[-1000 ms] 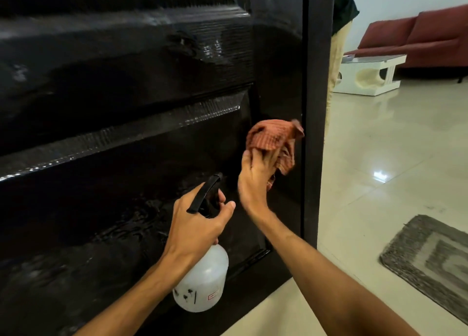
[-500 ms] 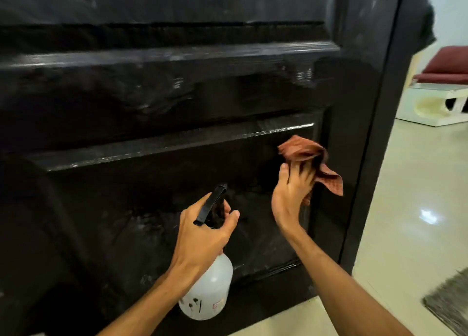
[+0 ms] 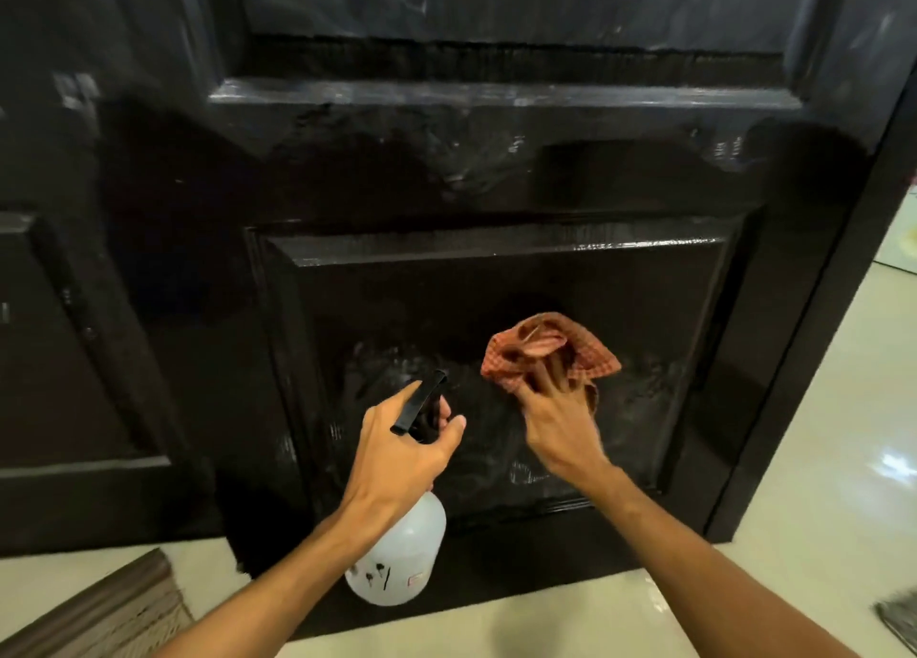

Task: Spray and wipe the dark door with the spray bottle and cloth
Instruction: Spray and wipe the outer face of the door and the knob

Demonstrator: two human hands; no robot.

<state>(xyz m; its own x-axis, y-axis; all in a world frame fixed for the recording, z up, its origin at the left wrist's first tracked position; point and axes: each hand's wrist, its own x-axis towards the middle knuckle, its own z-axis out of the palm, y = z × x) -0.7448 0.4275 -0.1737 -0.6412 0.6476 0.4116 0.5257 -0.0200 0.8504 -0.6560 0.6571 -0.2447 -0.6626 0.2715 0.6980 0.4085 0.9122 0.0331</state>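
The dark glossy door [image 3: 496,171] fills most of the head view, with wet smears on its lower recessed panel. My left hand [image 3: 402,454] grips the neck of a translucent white spray bottle [image 3: 397,553] with a black trigger, nozzle pointing at the panel. My right hand [image 3: 556,424] presses a crumpled orange checked cloth [image 3: 546,349] against the lower panel, just right of the bottle. The fingers are partly wrapped in the cloth.
Pale glossy floor tiles [image 3: 818,483] lie to the right of the door edge. A woven mat [image 3: 99,613] sits at the bottom left. A grey mat corner [image 3: 900,622] shows at the bottom right.
My right hand with the cloth has moved left and down, from the door's right stile onto the lower panel. The view has swung left to face the door. The bottle stays gripped.
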